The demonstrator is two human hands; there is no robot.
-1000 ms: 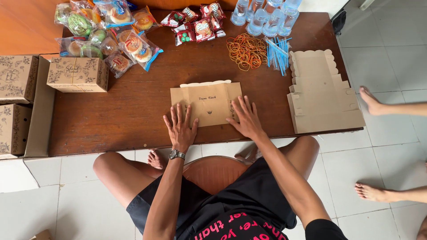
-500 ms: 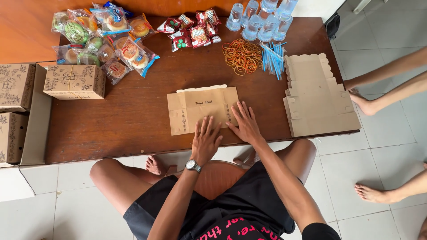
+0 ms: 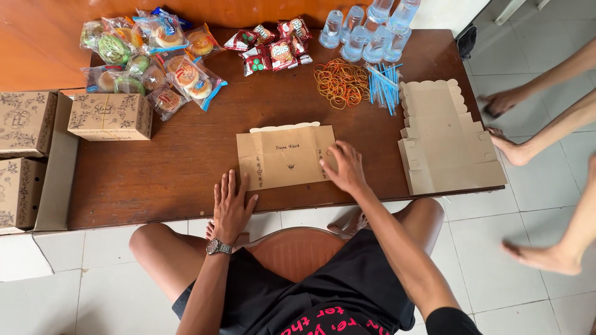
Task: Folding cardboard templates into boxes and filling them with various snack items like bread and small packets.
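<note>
The flat cardboard box (image 3: 285,156) is laid lengthwise; its right end is pressed by the open right hand (image 3: 343,167), nothing grasped, while the left hand (image 3: 231,205) is spread flat just below its left corner.

A flat cardboard box blank (image 3: 285,156) lay at the centre of the table (image 3: 186,180), with the left hand (image 3: 232,206) on the table edge just below its lower left corner and the right hand (image 3: 345,167) resting on its right end. To the right sat a stack of flat box blanks (image 3: 447,139); above centre lay rubber bands (image 3: 340,82) and straws (image 3: 383,85), with water cups (image 3: 366,31) and small snack packets (image 3: 271,46) behind them along the top edge. Wrapped pastries (image 3: 149,56) filled the upper left — a folded box (image 3: 110,116) just below them, and more boxes (image 3: 22,155) at the left edge of the frame.
</note>
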